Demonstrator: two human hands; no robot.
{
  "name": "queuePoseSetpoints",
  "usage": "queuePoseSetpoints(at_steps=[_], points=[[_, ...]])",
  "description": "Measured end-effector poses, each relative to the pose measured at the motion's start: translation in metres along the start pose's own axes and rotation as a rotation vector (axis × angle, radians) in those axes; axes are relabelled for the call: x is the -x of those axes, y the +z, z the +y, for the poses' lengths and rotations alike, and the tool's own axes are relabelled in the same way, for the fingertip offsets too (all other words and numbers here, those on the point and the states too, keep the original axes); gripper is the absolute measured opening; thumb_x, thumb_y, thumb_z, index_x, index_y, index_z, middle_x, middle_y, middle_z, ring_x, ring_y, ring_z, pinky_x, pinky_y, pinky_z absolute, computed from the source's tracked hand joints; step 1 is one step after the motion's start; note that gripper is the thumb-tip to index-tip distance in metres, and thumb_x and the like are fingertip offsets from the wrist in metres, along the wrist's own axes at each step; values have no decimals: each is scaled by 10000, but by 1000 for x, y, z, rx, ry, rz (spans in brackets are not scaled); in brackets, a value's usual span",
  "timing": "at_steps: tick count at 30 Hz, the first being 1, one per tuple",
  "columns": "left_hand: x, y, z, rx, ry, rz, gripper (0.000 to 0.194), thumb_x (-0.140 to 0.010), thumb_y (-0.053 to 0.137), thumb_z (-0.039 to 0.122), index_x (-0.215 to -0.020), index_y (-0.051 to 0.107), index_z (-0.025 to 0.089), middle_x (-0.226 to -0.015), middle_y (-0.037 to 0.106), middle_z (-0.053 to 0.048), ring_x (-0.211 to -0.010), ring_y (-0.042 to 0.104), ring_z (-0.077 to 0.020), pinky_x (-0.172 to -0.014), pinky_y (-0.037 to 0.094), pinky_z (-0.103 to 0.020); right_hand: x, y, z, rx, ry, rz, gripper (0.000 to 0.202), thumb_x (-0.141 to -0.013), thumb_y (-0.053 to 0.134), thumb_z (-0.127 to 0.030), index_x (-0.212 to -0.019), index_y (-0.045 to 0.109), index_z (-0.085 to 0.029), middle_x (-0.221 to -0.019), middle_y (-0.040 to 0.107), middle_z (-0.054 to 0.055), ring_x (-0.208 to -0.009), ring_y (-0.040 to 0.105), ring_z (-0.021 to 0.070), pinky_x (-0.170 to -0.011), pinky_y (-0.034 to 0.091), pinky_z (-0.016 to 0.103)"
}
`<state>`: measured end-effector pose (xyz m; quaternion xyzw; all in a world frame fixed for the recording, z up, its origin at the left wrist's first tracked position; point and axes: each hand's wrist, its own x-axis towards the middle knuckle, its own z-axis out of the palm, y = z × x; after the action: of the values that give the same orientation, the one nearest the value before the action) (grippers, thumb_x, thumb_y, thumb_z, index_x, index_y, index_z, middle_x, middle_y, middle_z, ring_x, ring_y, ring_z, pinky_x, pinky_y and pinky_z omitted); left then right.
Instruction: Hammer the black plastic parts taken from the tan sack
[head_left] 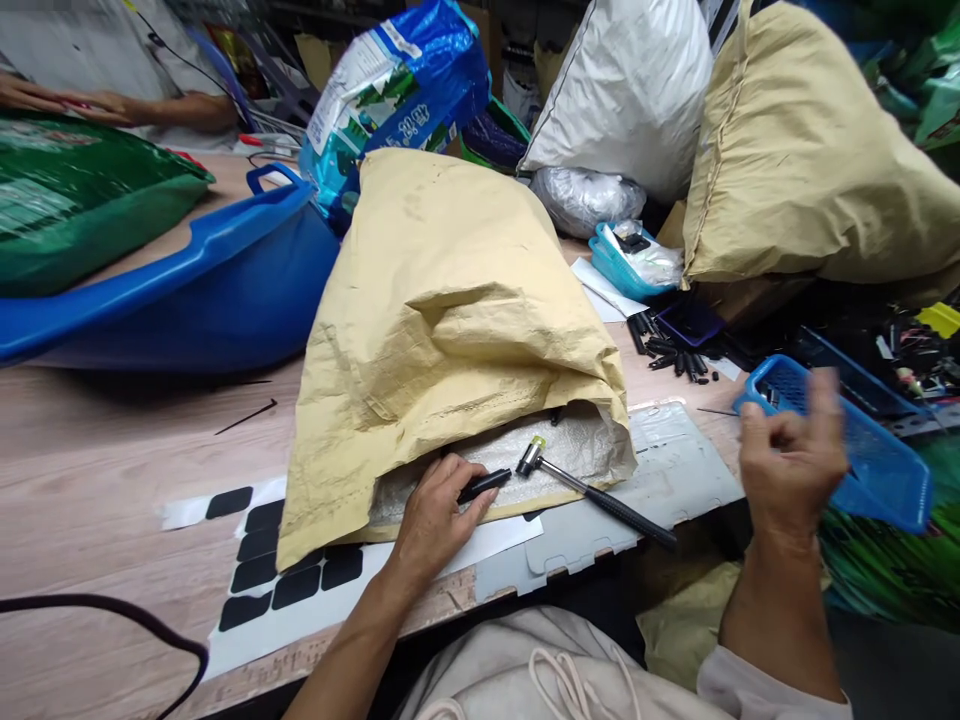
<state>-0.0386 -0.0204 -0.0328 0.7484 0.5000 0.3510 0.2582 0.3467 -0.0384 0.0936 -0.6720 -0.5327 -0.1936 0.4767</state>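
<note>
My left hand (437, 515) is closed on a black cylindrical piece (484, 485) at the open mouth of a tan paper sack (457, 260). Just right of that piece, a small hammer (607, 502) lies with its head on the sack's whitish lining and its black grip over a grey board (675, 480). Off to the right, my right hand (791, 455) is raised in front of a blue basket (885, 480). Its thumb and forefinger stick up apart, blurred by motion, and nothing shows between them. The curled fingers are partly hidden.
A large blue tub (225, 300) stands left of the sack. Black rectangular pads (296, 585) on white sheets lie at the table's front. Several black cylindrical pieces (679, 360) are scattered right. Full sacks (817, 160) stand behind. Another person's hands (97, 105) are at the far left.
</note>
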Motion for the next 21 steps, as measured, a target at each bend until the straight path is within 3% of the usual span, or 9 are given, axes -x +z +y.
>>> queuePoseSetpoints(at_steps=[1, 2, 6, 9, 12, 21], points=[[0, 0, 0, -1, 1, -3, 134, -967, 731, 331, -1064, 761, 244, -939, 711, -46, -900, 686, -246, -829, 550, -356, 4, 6, 2, 19, -43, -29, 502, -985, 712, -389, -1400, 752, -109, -743, 725, 62, -550, 570, 184, -631, 515, 358], [0, 0, -1, -1, 2, -8, 136, -970, 727, 337, -1062, 762, 244, -936, 710, -47, -897, 686, -246, -822, 551, -354, 9, 12, 4, 18, -64, -78, 369, -984, 704, -390, -1199, 845, -126, -699, 725, 54, -553, 592, 179, -646, 526, 344], [-2, 0, 0, 3, -7, -22, 140, -975, 711, 341, -1059, 769, 245, -934, 710, -52, -905, 686, -249, -818, 560, -356, 36, 36, 16, -59, -38, -301, 329, -982, 671, -408, -956, 894, -167, -575, 690, 6, -472, 565, 139, -542, 473, 271], [-2, 0, 2, 5, -21, -33, 143, -977, 705, 343, -1055, 772, 244, -935, 709, -55, -909, 684, -252, -829, 563, -364, 53, 47, 30, -74, -4, -429, 338, -970, 664, -426, -918, 898, -188, -531, 678, -1, -450, 586, 152, -512, 464, 267], [-3, -1, 3, 8, -35, -50, 145, -981, 699, 347, -1056, 774, 248, -938, 712, -57, -918, 683, -257, -840, 564, -373, 63, 53, 43, -116, 12, -537, 291, -966, 676, -388, -920, 899, -206, -692, 811, 60, -531, 713, 212, -545, 532, 298], [-2, 0, 1, 28, -28, -35, 142, -967, 715, 358, -1036, 781, 252, -910, 714, -49, -878, 698, -246, -780, 566, -347, 76, 61, 44, -69, -121, -530, 217, -977, 667, -335, -920, 875, -304, -877, 873, 70, -730, 846, 317, -605, 630, 352]])
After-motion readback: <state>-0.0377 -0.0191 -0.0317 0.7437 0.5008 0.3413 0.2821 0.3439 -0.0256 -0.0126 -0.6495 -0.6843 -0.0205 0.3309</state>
